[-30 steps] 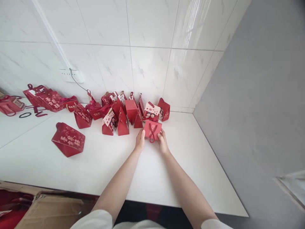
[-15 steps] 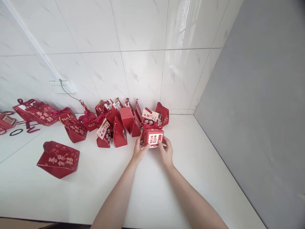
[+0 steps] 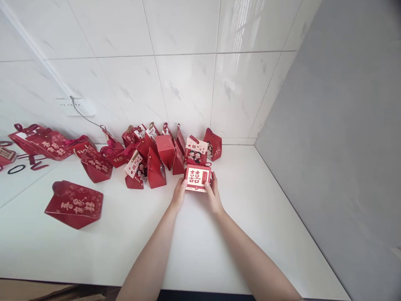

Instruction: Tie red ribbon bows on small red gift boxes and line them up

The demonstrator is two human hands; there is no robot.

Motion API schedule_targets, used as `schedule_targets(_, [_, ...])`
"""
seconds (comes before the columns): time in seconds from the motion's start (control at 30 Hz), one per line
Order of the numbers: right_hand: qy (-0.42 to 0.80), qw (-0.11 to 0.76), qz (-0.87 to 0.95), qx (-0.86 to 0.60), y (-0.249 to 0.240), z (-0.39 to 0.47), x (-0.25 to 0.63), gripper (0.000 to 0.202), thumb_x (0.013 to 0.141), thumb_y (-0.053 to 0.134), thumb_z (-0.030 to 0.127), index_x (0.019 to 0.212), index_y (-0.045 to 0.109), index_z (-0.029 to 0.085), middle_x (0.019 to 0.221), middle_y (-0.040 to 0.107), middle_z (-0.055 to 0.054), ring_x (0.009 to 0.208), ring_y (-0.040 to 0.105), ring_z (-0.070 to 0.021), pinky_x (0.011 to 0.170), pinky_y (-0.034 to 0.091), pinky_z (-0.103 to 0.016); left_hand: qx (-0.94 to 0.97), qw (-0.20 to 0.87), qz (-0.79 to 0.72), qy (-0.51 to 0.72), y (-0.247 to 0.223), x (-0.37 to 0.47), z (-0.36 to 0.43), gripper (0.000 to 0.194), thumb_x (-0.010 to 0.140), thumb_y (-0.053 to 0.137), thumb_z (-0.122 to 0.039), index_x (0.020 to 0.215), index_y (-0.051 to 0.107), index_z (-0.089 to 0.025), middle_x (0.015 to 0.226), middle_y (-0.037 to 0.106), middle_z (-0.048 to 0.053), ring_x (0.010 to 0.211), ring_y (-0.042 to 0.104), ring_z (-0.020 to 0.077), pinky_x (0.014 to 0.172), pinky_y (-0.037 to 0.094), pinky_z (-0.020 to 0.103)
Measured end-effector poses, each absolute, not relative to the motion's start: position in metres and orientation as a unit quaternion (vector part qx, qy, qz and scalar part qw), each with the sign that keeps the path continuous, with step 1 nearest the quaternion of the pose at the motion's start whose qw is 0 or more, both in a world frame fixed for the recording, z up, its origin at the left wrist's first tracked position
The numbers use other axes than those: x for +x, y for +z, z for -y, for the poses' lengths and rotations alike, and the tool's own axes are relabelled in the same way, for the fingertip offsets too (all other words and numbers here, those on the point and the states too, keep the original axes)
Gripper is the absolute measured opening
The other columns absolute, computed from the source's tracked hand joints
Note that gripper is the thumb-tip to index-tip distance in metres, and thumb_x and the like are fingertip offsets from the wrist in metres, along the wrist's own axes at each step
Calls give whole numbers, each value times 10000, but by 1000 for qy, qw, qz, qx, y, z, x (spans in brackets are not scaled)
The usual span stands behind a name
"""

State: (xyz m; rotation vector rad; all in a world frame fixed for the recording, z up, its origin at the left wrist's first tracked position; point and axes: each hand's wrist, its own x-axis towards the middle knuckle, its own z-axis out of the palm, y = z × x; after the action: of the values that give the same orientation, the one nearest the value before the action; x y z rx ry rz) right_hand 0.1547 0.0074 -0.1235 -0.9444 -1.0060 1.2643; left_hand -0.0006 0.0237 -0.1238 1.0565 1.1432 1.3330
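Note:
Between my two hands is a small red gift box (image 3: 196,176), its cream label with a red double-happiness character tilted up toward me. My left hand (image 3: 179,193) grips its left side, fingers mostly hidden behind it. On the right side my right hand (image 3: 214,195) holds it, thumb on the front face and fingers curled round the edge. Right behind the held box stands a gift box with a cartoon couple (image 3: 196,151) on a pale panel. A darker red gift box (image 3: 213,144) stands behind to the right, against the wall.
Several red gift boxes (image 3: 156,171) crowd together left of my hands along the tiled wall (image 3: 184,92). One larger red box (image 3: 75,205) lies on the white table (image 3: 131,251) at front left. Loose ribbons (image 3: 34,161) lie far left, below a socket (image 3: 75,107) with a cable. A grey panel (image 3: 332,146) borders the right.
My hands have tipped the held box so its labelled face turns upward, and its top with the bow has gone from sight. The view has shifted slightly.

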Motion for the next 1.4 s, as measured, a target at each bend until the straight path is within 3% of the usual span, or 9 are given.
schedule_targets(0.23, [540, 606, 421, -406, -127, -9, 155, 815, 893, 553, 601, 1550, 213, 258, 1621, 282, -83, 1487, 301, -259, 1172, 362, -449, 452, 512, -491, 541, -123, 1, -23, 662, 790, 610, -674, 1199, 606, -154, 1223, 667, 157, 1088, 651, 334, 793, 565, 407])
schedule_targets(0.63, [532, 615, 423, -400, -124, -9, 158, 742, 895, 556, 585, 1511, 295, 263, 1561, 390, -91, 1452, 365, -264, 1165, 369, -465, 456, 511, -491, 538, -122, 3, -23, 621, 815, 602, -639, 1220, 630, -169, 1231, 674, 145, 1093, 646, 335, 779, 551, 386])
schedule_targets(0.8, [531, 614, 428, -397, -124, -7, 160, 778, 900, 543, 597, 1542, 245, 275, 1592, 343, -77, 1484, 310, -261, 1174, 358, -464, 449, 522, -476, 547, -122, 4, -25, 615, 802, 632, -621, 1216, 630, -167, 1227, 678, 144, 1099, 641, 335, 780, 549, 377])
schedule_targets(0.93, [520, 627, 457, -357, -126, -7, 162, 793, 919, 529, 572, 1569, 158, 309, 1629, 271, -51, 1520, 225, -225, 1195, 316, -460, 417, 545, -445, 576, -122, 10, -30, 622, 843, 542, -638, 1254, 594, -174, 1279, 657, 138, 1158, 621, 322, 858, 546, 400])
schedule_targets(1.03, [553, 643, 400, -348, -131, -13, 163, 795, 911, 538, 570, 1565, 159, 326, 1596, 343, -67, 1455, 366, -260, 1091, 434, -488, 383, 568, -426, 590, -120, 16, -32, 603, 870, 485, -627, 1273, 581, -188, 1280, 660, 132, 1185, 610, 311, 886, 546, 413])
schedule_targets(1.1, [589, 642, 338, -355, -134, -19, 165, 717, 901, 536, 588, 1517, 308, 301, 1495, 488, -86, 1299, 546, -283, 977, 512, -475, 362, 586, -417, 593, -119, 19, -32, 601, 874, 479, -621, 1294, 568, -200, 1268, 665, 127, 1177, 615, 303, 883, 552, 418])
schedule_targets(1.2, [611, 642, 293, -358, -138, -26, 168, 543, 907, 488, 616, 1272, 587, 226, 1115, 707, -84, 939, 690, -245, 824, 556, -415, 328, 623, -403, 584, -116, 17, -31, 647, 877, 416, -665, 1305, 556, -201, 1200, 685, 140, 1074, 656, 300, 833, 572, 439])
schedule_targets(1.3, [609, 654, 268, -360, -138, -28, 171, 480, 914, 460, 621, 1101, 639, 217, 768, 672, -23, 677, 647, -190, 709, 546, -361, 300, 674, -386, 554, -111, 14, -28, 818, 836, 295, -779, 1194, 622, -121, 987, 705, 193, 858, 680, 296, 741, 587, 446])
schedule_targets(1.4, [612, 658, 251, -359, -136, -27, 173, 450, 904, 482, 613, 1045, 638, 215, 683, 621, 0, 613, 614, -172, 665, 535, -338, 289, 709, -363, 530, -102, 11, -24, 883, 820, 259, -803, 1155, 647, -83, 900, 683, 191, 737, 644, 248, 682, 593, 402])
